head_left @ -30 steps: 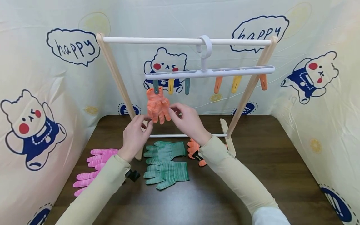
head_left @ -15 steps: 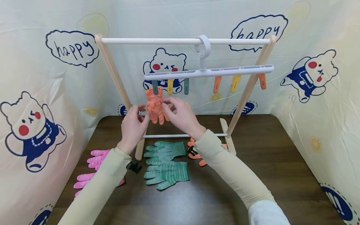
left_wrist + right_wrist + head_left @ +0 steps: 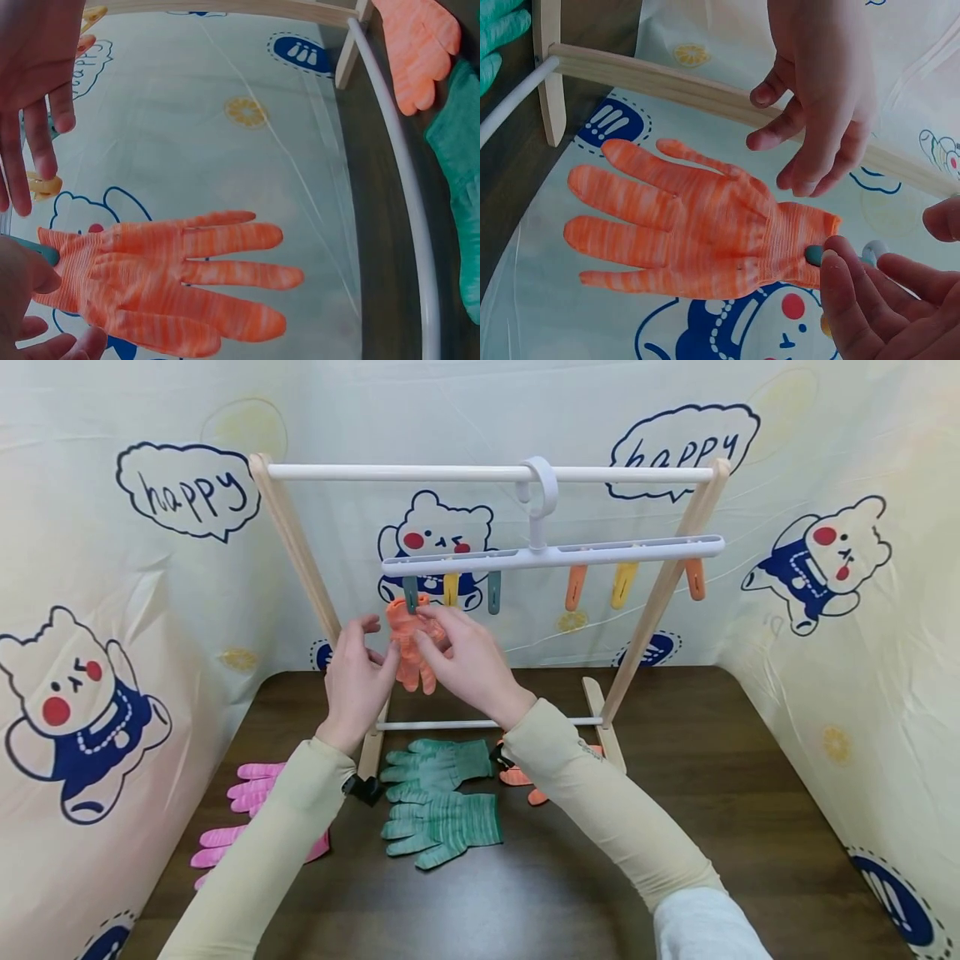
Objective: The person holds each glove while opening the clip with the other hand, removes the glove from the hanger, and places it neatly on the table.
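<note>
An orange knit glove (image 3: 402,627) hangs fingers down, its cuff caught in a green clip (image 3: 410,593) at the left end of a white hanger (image 3: 465,562). My left hand (image 3: 356,681) is beside the glove, fingers loosely bent and holding nothing. My right hand (image 3: 474,664) overlaps the glove's right side in the head view. Seen from the right wrist, the right hand's fingers (image 3: 840,281) extend right by the clip and cuff, while the left hand (image 3: 825,97) is apart from the glove. The glove (image 3: 187,281) hangs flat with its fingers spread in the left wrist view.
The hanger hooks over the white top bar (image 3: 405,472) of a wooden-legged rack. Other clips on it include a yellow clip (image 3: 624,585) and an orange clip (image 3: 575,587). Green gloves (image 3: 442,827), pink gloves (image 3: 255,789) and a partly hidden orange glove (image 3: 517,777) lie on the table.
My right hand has moved up and left from the glove's fingers toward its cuff. The left hand has risen slightly and drawn away from the glove, which hangs from the clip throughout.
</note>
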`<state>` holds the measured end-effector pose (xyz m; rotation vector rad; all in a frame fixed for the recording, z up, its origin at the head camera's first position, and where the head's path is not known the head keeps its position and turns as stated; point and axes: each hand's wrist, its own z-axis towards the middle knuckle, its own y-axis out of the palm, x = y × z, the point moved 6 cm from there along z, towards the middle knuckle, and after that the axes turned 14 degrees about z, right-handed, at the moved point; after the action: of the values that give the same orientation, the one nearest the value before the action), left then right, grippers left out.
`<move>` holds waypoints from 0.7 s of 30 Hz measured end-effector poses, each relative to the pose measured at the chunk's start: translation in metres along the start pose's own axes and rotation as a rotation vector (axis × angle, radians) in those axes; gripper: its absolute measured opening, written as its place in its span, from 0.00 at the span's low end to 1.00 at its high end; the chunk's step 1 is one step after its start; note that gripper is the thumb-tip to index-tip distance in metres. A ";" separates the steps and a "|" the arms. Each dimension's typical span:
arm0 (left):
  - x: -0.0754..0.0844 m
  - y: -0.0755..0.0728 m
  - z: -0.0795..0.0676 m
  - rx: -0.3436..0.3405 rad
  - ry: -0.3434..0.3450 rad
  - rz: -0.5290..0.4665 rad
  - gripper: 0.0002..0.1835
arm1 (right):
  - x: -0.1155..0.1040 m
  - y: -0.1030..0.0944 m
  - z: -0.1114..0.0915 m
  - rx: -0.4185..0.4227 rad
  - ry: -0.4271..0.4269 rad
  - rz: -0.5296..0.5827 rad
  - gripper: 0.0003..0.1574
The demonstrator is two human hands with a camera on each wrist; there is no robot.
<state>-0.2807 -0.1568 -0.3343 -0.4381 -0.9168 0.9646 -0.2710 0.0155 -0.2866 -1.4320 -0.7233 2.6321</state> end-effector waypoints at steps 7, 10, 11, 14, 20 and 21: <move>0.002 0.003 0.006 -0.004 -0.010 -0.021 0.27 | 0.002 0.004 0.007 -0.032 0.032 -0.032 0.31; 0.003 0.006 0.008 -0.014 -0.011 -0.031 0.26 | 0.002 0.006 0.010 -0.041 0.045 -0.054 0.34; 0.003 0.006 0.009 -0.017 -0.012 -0.033 0.26 | 0.002 0.007 0.010 -0.042 0.046 -0.072 0.34; 0.004 0.007 0.011 -0.026 -0.016 -0.033 0.26 | 0.003 0.009 0.013 -0.050 0.054 -0.116 0.39; 0.007 0.007 0.014 -0.034 -0.016 -0.026 0.26 | 0.003 0.014 0.021 -0.095 0.099 -0.145 0.45; 0.008 0.007 0.015 -0.034 -0.016 -0.023 0.26 | 0.003 0.015 0.022 -0.104 0.108 -0.143 0.46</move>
<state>-0.2944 -0.1476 -0.3269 -0.4483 -0.9525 0.9335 -0.2879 -0.0057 -0.2848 -1.4743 -0.9258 2.4234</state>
